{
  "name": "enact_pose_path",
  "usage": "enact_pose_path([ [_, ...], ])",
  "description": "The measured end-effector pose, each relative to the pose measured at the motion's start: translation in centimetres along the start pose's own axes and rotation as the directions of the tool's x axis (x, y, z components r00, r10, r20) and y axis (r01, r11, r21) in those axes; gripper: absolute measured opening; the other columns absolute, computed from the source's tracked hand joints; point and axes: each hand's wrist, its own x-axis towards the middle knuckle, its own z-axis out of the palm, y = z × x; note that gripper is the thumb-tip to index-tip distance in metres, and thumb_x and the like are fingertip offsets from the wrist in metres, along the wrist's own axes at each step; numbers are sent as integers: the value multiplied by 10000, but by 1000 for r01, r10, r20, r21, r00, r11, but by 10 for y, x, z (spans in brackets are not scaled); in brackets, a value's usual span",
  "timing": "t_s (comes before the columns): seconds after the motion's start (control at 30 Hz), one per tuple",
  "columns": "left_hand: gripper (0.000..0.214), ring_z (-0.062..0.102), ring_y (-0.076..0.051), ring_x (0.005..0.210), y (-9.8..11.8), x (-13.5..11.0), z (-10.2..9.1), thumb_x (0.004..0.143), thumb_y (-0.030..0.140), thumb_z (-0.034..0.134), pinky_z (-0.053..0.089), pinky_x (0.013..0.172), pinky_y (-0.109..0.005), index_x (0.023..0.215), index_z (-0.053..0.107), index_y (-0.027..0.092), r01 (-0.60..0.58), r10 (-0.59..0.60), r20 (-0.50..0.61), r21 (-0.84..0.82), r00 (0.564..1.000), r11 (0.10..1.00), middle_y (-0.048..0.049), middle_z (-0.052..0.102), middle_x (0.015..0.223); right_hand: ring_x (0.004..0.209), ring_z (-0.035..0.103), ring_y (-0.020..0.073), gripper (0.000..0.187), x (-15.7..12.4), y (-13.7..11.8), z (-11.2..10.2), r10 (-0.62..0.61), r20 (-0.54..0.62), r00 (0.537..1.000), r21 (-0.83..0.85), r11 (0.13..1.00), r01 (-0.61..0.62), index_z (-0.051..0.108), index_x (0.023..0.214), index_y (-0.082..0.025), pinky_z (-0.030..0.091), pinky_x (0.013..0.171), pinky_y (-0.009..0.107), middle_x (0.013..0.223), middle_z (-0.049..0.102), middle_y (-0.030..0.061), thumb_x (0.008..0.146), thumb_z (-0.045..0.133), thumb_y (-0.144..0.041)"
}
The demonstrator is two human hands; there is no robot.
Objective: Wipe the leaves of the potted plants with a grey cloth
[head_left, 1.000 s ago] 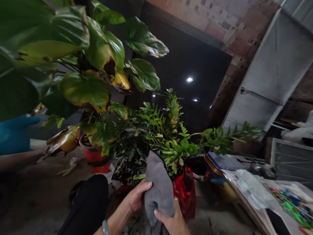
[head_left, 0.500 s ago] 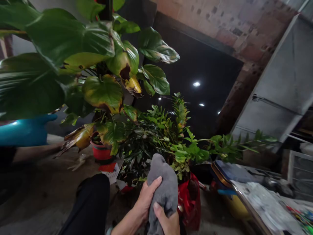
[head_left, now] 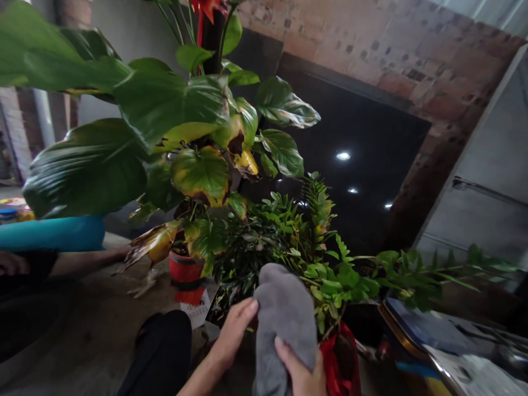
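Cloth point(head_left: 284, 308): grey, bunched, held upright low in the middle of the view, in front of the small-leaved plant point(head_left: 289, 236) and just above the red bag point(head_left: 341, 363).

Right hand point(head_left: 303, 378): thumb pressed on the cloth's front, low on its right side, with the other fingers hidden behind it; it pinches the cloth.

Left hand point(head_left: 229, 335): fingers nearly straight, laid against the cloth's left edge. The thumb is hidden, so a clasp cannot be confirmed.

Surroundings: a knee point(head_left: 165, 352) in black lies left of the hands. A big-leaved plant point(head_left: 165, 121) with yellowed, browned leaves stands in a red pot point(head_left: 184, 268) on the floor beyond. At far left, another person's arm point(head_left: 82, 259) lies below a teal sleeve point(head_left: 53, 234). A brick wall point(head_left: 371, 49) stands behind.
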Motion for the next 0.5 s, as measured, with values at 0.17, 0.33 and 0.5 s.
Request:
enact_pose_path([
  [0.17, 478, 591, -242, 795, 11, 30, -28, 547, 637, 647, 464, 623, -298, 700, 660, 185, -219, 234, -464, 88, 855, 972, -77, 669, 828, 1147, 559, 289, 875, 25, -90, 15, -8, -45, 999, 277, 961, 20, 571, 1189, -138, 500, 883, 356, 1134, 678, 99, 442, 801, -532],
  [0.33, 178, 445, -305, 1226, 7, 62, -50, 704, 369, 616, 376, 1009, -402, 757, 723, 237, -250, 492, -451, 495, 744, 832, -70, 550, 1292, 1039, 633, 285, 548, 27, -43, 51, 25, 472, 881, 455, 849, -268, 711, 829, -170, 524, 856, 379, 911, 741, 77, 440, 783, -548],
  [0.5, 147, 499, -316, 1181, -2, 83, -69, 647, 258, 636, 355, 1033, -426, 738, 747, 225, -201, 399, -326, 502, 857, 841, -82, 664, 1106, 1119, 586, 327, 484, 31, 52, 15, 18, 405, 914, 185, 978, -101, 740, 730, -177, 382, 1044, 402, 915, 741, 89, 365, 860, -471],
])
